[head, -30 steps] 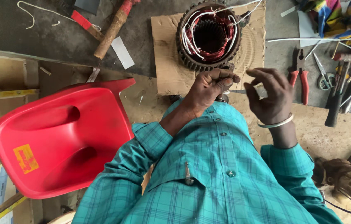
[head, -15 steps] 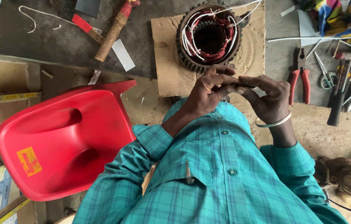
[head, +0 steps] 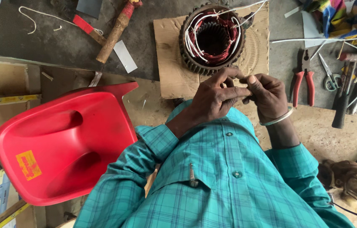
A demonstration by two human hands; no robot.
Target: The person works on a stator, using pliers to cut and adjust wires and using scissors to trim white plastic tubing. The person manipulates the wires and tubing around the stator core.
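— What's he at, there above the teal shirt?

— Left hand and right hand meet, fingers pinched on something small; what, I cannot tell.

— Which step, you reckon?

— Preparing a wire end, I'd judge. Just beyond the fingers sits the motor stator on cardboard, white leads loose. Next calls for a steady reach forward. Red-handled pliers lie right.

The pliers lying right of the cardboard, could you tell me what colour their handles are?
Red handles on the pliers, with dark metal jaws; the head view shows them clearly.
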